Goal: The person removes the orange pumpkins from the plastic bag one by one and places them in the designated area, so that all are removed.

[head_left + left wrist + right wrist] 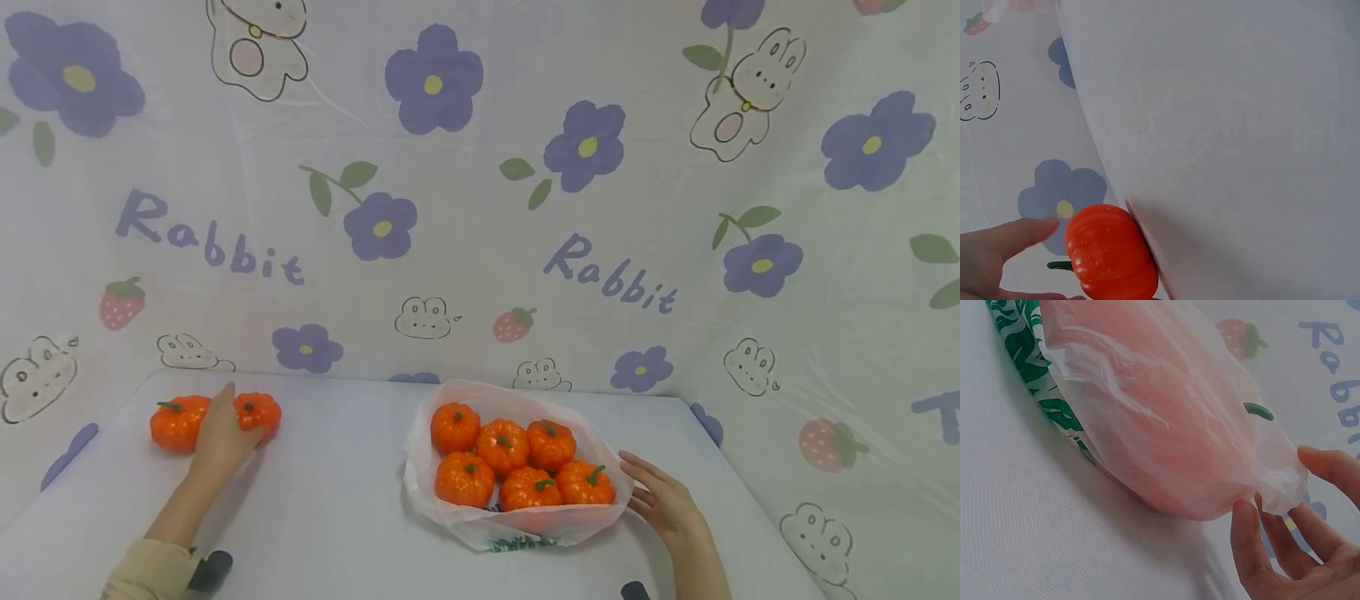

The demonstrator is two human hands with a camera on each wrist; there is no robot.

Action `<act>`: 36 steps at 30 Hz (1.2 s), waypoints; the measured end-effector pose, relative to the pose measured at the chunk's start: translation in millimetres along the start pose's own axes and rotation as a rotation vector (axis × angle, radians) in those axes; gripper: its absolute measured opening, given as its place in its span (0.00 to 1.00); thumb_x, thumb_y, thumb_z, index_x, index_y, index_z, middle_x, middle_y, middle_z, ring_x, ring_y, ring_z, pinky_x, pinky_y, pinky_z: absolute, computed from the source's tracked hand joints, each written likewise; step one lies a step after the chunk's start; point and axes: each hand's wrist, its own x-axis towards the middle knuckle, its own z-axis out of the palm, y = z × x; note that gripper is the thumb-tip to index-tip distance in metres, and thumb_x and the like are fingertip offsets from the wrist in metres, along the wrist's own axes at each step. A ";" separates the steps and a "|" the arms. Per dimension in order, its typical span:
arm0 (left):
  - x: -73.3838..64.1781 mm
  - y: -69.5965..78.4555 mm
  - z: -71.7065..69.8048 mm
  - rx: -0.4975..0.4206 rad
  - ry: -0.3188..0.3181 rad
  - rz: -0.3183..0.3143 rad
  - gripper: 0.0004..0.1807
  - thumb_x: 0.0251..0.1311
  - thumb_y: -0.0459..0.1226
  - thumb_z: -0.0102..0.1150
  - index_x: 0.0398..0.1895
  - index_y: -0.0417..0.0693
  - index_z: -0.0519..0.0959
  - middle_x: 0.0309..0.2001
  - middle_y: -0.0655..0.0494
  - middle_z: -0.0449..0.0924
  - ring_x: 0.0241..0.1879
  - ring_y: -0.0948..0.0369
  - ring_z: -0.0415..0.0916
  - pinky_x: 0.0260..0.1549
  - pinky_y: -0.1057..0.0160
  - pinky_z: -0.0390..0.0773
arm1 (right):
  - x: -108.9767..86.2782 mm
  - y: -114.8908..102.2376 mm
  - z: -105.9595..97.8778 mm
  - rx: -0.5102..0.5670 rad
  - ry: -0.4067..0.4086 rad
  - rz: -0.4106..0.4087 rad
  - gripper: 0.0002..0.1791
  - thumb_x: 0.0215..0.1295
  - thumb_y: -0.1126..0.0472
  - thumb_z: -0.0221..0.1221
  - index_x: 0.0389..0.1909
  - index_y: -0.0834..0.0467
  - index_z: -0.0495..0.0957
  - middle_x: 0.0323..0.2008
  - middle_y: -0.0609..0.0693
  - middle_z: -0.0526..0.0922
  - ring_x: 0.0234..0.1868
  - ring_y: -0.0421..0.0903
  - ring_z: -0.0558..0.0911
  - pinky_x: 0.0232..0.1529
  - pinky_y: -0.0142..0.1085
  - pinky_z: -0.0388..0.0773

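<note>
At the left of the table, my left hand [221, 433] reaches between two small orange pumpkins, one on the left [178, 425] and one on the right [260, 411]. Its fingers lie beside the right one, partly covering it in the head view. The left wrist view shows a pumpkin [1113, 253] with a green stem just beyond the extended fingers [1029, 234]. A thin white plastic bag [517, 521] with green print stands open at centre, holding several pumpkins [502, 446]. My right hand [1300, 550] holds the bag's right edge, thumb and fingers bent around the film.
A white cloth covers the table [330, 500]. Behind and beside it hangs a curtain [465, 183] printed with flowers, rabbits and strawberries. Dark wrist-camera pieces, one by the left sleeve [210, 571] and one near the right forearm [634, 590], show low in the head view.
</note>
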 end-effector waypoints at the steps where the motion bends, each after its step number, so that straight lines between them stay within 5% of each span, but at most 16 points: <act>1: -0.1 0.4 0.1 -0.006 0.009 0.009 0.48 0.62 0.30 0.57 0.74 0.28 0.35 0.72 0.22 0.40 0.72 0.29 0.42 0.68 0.31 0.51 | 0.2 0.1 -0.2 0.000 0.000 0.001 0.32 0.62 0.46 0.64 0.66 0.52 0.72 0.60 0.40 0.73 0.49 0.42 0.78 0.54 0.31 0.79; 10: -2.5 11.1 3.4 -0.056 0.052 0.056 0.49 0.61 0.32 0.60 0.75 0.29 0.38 0.74 0.25 0.41 0.72 0.30 0.44 0.68 0.31 0.52 | -0.8 -1.4 -1.0 0.013 -0.001 -0.004 0.29 0.63 0.48 0.64 0.64 0.50 0.74 0.50 0.33 0.76 0.48 0.41 0.78 0.50 0.28 0.78; 22: -6.0 28.6 11.5 -0.072 0.109 0.138 0.49 0.60 0.41 0.65 0.76 0.37 0.47 0.74 0.31 0.51 0.71 0.33 0.52 0.66 0.33 0.60 | -0.9 -0.4 0.2 0.011 0.007 0.004 0.30 0.63 0.47 0.64 0.65 0.50 0.74 0.55 0.37 0.75 0.50 0.42 0.78 0.52 0.30 0.77; 36: -8.0 37.8 18.0 -0.199 -0.089 0.132 0.55 0.58 0.55 0.64 0.78 0.44 0.42 0.77 0.37 0.45 0.75 0.38 0.46 0.70 0.36 0.57 | 0.6 0.6 0.8 -0.004 0.003 0.003 0.33 0.63 0.46 0.63 0.67 0.53 0.70 0.67 0.47 0.68 0.52 0.44 0.77 0.63 0.38 0.74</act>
